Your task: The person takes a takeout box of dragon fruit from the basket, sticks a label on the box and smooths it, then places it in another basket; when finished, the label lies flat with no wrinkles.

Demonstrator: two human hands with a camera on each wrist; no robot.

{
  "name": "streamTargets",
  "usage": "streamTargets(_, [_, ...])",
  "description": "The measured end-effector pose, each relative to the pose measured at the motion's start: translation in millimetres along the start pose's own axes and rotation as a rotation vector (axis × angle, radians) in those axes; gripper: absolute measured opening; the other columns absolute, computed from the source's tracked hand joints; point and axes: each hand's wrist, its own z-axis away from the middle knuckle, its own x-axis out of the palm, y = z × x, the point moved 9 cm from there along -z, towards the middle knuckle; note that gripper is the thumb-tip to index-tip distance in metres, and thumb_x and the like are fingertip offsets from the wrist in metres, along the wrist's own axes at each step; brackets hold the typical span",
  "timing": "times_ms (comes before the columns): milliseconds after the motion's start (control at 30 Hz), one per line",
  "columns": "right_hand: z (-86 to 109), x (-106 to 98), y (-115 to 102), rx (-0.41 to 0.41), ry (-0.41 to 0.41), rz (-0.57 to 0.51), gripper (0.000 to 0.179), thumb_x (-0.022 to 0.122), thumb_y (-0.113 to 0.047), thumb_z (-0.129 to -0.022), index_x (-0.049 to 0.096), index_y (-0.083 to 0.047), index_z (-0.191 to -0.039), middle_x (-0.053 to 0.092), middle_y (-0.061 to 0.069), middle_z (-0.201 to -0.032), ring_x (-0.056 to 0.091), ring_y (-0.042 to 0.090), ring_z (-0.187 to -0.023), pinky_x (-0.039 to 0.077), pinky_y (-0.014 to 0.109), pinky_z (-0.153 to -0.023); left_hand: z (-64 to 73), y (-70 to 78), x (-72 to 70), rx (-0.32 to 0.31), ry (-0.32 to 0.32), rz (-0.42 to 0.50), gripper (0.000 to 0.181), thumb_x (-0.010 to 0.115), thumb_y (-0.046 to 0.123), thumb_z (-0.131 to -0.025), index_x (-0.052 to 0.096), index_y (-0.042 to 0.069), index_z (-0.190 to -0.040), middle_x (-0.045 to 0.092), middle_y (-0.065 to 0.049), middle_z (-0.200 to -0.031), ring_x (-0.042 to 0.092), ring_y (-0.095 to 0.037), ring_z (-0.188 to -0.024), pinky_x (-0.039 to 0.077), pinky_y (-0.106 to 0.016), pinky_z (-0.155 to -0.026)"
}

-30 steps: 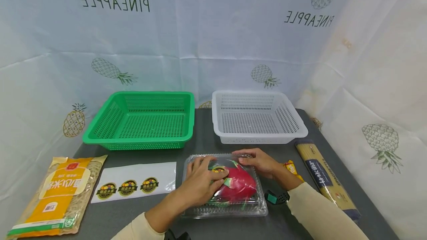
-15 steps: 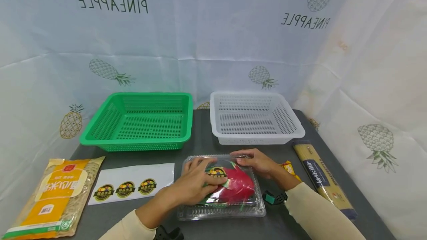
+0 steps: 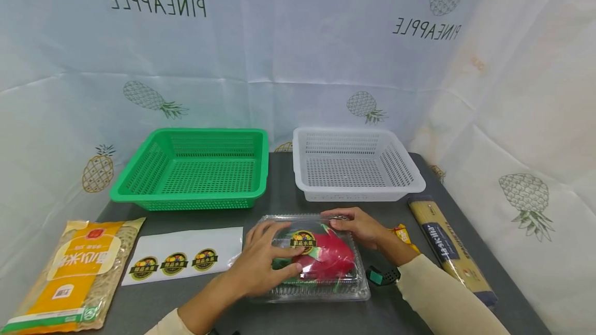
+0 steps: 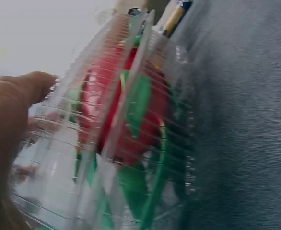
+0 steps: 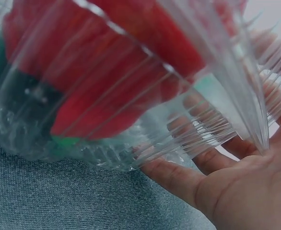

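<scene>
A clear plastic clamshell box (image 3: 321, 292) lies on the dark table with a red, green-tipped dragon fruit (image 3: 332, 255) inside. On its lid sits a round black-and-gold sticker (image 3: 303, 241). My left hand (image 3: 263, 265) rests at the box's left side, fingers spread, fingertips at the lid near the sticker. At the far right corner, my right hand (image 3: 356, 227) holds the box, thumb on top. The right wrist view shows the right fingers (image 5: 174, 177) round the ribbed side wall. In the left wrist view, the left thumb (image 4: 35, 86) is beside the lid.
Behind the box stand a green basket (image 3: 191, 203) and a white basket (image 3: 358, 194). A white sheet (image 3: 186, 239) with three similar stickers lies left, beyond it a bag of noodles (image 3: 79, 273). Right are a spaghetti pack (image 3: 451, 249) and a small yellow packet (image 3: 405, 235).
My left hand has slid left and toward me off the lid's middle, uncovering the sticker. The right hand keeps its place at the far corner. The view has shifted slightly.
</scene>
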Motion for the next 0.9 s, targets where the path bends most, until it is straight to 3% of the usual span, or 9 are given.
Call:
streamTargets(200, [0.7, -0.9, 0.0, -0.007, 0.004, 0.02, 0.048, 0.059, -0.02, -0.097, 0.05, 0.004, -0.138, 0.056, 0.02, -0.129, 0.06, 0.034, -0.106, 0.051, 0.047, -0.085, 8.2, -2.1, -4.1, -0.007, 0.168, -0.018, 0.036, 0.067, 0.044, -0.087, 0.074, 0.021, -0.115, 0.046, -0.012, -0.14, 0.033, -0.032, -0.13, 0.026, -0.059, -0.101])
streamTargets(333, [1.1, -1.0, -0.7, -0.007, 0.009, 0.022, 0.048, 0.059, -0.02, -0.097, 0.05, 0.004, -0.138, 0.056, 0.02, -0.129, 0.059, 0.034, -0.107, 0.051, 0.047, -0.085, 9.6, -2.7, -4.1, -0.037, 0.192, -0.08, 0.043, 0.067, 0.047, -0.086, 0.073, 0.019, -0.118, 0.047, -0.014, -0.139, 0.035, -0.032, -0.13, 0.027, -0.059, -0.102])
streamTargets(633, [2.7, 1.2, -2.6, -0.019, -0.003, 0.004, 0.048, 0.058, -0.018, -0.098, 0.048, 0.006, -0.138, 0.057, 0.02, -0.125, 0.061, 0.034, -0.104, 0.051, 0.048, -0.083, 2.0, -7.6, 6.5, -0.176, 0.014, -0.235, 0.068, 0.055, 0.069, -0.083, 0.061, 0.026, -0.135, 0.034, -0.011, -0.15, 0.024, -0.036, -0.137, 0.017, -0.069, -0.102])
streamTargets(900, [2.5, 2.2, -2.7, -0.034, 0.002, 0.011, 0.045, 0.056, -0.015, -0.098, 0.048, 0.006, -0.138, 0.057, 0.021, -0.125, 0.061, 0.035, -0.104, 0.051, 0.05, -0.083, -10.3, -4.1, 12.8, -0.145, -0.102, -0.287, 0.075, 0.048, 0.078, -0.081, 0.051, 0.034, -0.142, 0.026, -0.013, -0.155, 0.016, -0.044, -0.138, 0.011, -0.076, -0.096])
